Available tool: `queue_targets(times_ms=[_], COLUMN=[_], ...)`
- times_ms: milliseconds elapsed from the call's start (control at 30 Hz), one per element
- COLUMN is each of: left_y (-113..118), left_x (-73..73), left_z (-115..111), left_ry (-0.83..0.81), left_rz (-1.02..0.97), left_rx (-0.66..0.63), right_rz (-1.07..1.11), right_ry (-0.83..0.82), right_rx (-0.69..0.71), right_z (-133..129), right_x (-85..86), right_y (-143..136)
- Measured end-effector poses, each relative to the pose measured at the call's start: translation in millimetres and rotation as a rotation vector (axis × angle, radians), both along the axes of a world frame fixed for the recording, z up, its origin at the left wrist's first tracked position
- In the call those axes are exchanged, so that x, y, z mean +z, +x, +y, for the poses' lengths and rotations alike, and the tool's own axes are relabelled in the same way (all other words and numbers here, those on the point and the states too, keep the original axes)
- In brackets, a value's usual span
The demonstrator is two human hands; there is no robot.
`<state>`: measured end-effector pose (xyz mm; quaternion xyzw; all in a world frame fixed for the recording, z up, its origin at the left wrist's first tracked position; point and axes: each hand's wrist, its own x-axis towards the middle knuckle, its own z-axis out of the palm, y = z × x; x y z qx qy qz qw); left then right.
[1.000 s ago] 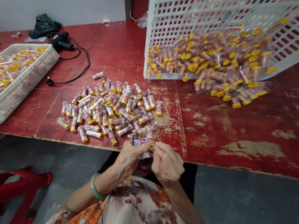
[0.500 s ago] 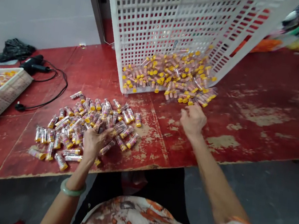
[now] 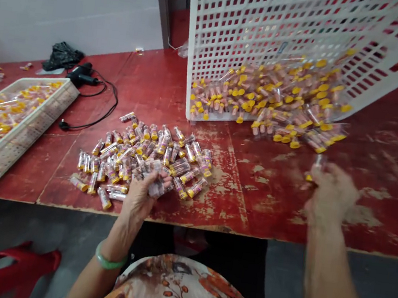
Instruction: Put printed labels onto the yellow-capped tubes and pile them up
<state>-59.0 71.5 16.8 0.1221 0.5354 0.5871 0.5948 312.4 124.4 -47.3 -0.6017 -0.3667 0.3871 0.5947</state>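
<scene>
My left hand (image 3: 144,190) is at the near edge of a pile of small clear tubes with yellow caps and printed wraps (image 3: 125,151). Its thumb and fingers close on a bunch of small clear plastic pieces (image 3: 156,188); their exact kind is unclear. Out to the right, my right hand (image 3: 334,193), blurred by motion, pinches one small clear tube with a yellow cap (image 3: 317,165). Just beyond it, pinkish tubes with yellow caps (image 3: 292,107) spill out of a white plastic basket (image 3: 236,36) tipped on its side.
At the left stands a white tray (image 3: 29,119) full of yellow-capped tubes. Behind it lie a black corded tool (image 3: 82,75) and a crumpled black bag (image 3: 62,56). The worn red table (image 3: 239,174) ends close to my body. A red plastic stool (image 3: 22,267) is on the floor.
The view has swung left. My right hand has moved away from the spilled tubes, to the right, and now a tube shows in its fingers. My left hand has turned, showing the clear pieces.
</scene>
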Motion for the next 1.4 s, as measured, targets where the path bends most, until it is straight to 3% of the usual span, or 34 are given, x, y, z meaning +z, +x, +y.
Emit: queue_targets(times_ms=[100,233,367,533,700,833,1033,1167,1400], left_y=[23,50,62,69,67,63,64,64,65], left_x=[-7.7,-13.4,-15.4,-17.7,-16.9,-13.8,-10.1,-11.1,-10.7], left_z=[-16,-28,-34,-42,-44,-41,-37,-40,-46], left_ry=[-0.013,-0.008,-0.022,-0.013,-0.065,0.016,0.078,-0.06,-0.038], left_rz=[-0.027,-0.054,-0.079,-0.118,-0.139,-0.116,-0.152,-0.172,-0.237], left_rx=[-0.108,-0.196,-0.249,-0.286,-0.331,-0.234,-0.148,-0.209,-0.292], right_rz=[0.258,0.556,0.492,0.406,0.312,0.199,-0.275,-0.54,-0.806], right_ry=[0.058,0.129,0.094,0.026,0.025,0.066,0.343,0.535,0.65], right_rx=[0.088,0.315,0.364,0.282,0.18,0.23,0.209,0.145,0.061], right_z=[-44,-77,-95,-109,-102,-104,-135,-145,-139], right_x=[-0.7,5.8,17.0,19.1,17.5,21.4,27.8,28.0,29.5], right_y=[-43,-106,-153,-187,-191,-178,-160,-161,-164])
